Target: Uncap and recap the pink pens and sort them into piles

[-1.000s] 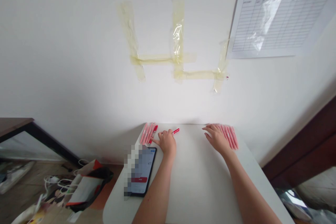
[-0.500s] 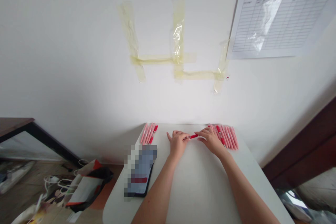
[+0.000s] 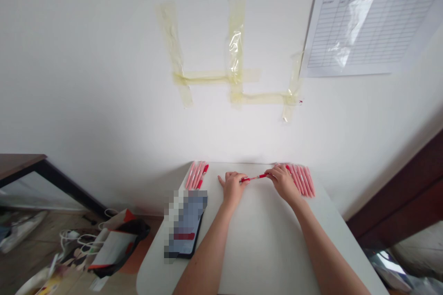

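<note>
A red and pink pen is stretched between my two hands above the far part of the white table. My left hand pinches its left end and my right hand pinches its right end; the ends look drawn apart, with a thin piece between them. A small bundle of pink pens lies at the far left corner. A longer row of pink pens lies at the far right, just beyond my right hand.
A phone lies at the table's left edge. The wall behind carries tape strips and a printed chart. A bag and cables litter the floor at left, below a dark table.
My left hand carried a red pen from the left bundle to the middle. My right hand came off the right row and took its other end; the ends have since spread apart.
</note>
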Demonstrator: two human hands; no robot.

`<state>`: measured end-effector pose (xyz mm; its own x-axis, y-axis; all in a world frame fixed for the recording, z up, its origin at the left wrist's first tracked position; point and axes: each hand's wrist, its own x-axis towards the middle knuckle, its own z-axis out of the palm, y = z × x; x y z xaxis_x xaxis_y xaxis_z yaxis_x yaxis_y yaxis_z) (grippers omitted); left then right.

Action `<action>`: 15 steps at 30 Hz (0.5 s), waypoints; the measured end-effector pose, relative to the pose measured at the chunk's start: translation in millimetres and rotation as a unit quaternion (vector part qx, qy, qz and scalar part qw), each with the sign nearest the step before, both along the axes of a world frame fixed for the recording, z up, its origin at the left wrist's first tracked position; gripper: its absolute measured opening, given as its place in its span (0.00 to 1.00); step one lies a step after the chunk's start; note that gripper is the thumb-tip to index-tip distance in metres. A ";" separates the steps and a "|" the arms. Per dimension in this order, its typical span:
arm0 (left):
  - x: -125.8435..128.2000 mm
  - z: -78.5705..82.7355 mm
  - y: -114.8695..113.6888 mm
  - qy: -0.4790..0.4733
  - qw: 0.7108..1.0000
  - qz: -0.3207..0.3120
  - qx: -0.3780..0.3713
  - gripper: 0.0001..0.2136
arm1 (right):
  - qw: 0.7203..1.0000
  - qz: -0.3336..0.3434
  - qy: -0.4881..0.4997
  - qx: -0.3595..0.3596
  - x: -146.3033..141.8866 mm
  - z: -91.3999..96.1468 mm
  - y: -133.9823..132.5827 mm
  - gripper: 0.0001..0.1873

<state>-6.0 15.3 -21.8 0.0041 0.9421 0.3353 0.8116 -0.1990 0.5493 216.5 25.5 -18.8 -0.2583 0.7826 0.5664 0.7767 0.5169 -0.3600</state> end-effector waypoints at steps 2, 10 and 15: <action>-1.1 0.1 0.6 0.000 1.000 -0.001 -0.003 0.07 | 1.000 -0.007 0.008 0.004 1.5 1.9 -0.7 0.13; -1.1 1.9 -0.7 -0.003 1.000 -0.002 0.004 0.07 | 0.999 -0.026 0.017 -0.007 0.6 1.0 -1.1 0.13; 0.1 4.4 -2.7 -0.003 1.000 -0.006 0.028 0.05 | 0.999 -0.025 0.015 -0.029 3.4 -2.0 0.3 0.15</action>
